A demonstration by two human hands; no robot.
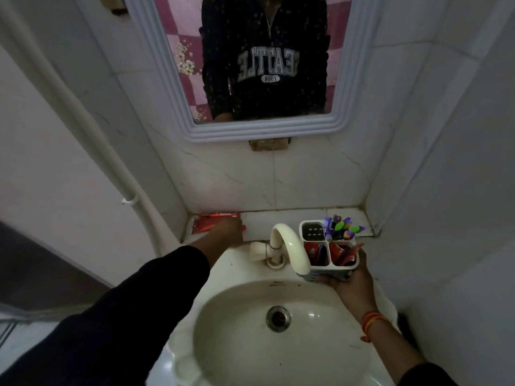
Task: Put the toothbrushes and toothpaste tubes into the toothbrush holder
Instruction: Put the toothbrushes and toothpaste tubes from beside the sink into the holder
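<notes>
Cradling the toothbrush holder (328, 253) from below in your right hand (352, 282) keeps its compartments within reach while your left hand (227, 232) covers the red toothpaste tubes (214, 222) on the ledge (278, 215), fingers seemingly closing on one.

Glossy glazed ceramic sink (237, 358) with a dull metal drain ring (278, 319). Smooth cream plastic tap (289, 243). Matt white plastic toothbrush holder (328, 270), perforated on 1 compartment lid. Glossy red toothpaste tubes (207, 225). Polished veined wall tiles (250, 176). Ribbed plastic mirror frame (250, 132). Dark cloth sleeve (125, 316).
</notes>
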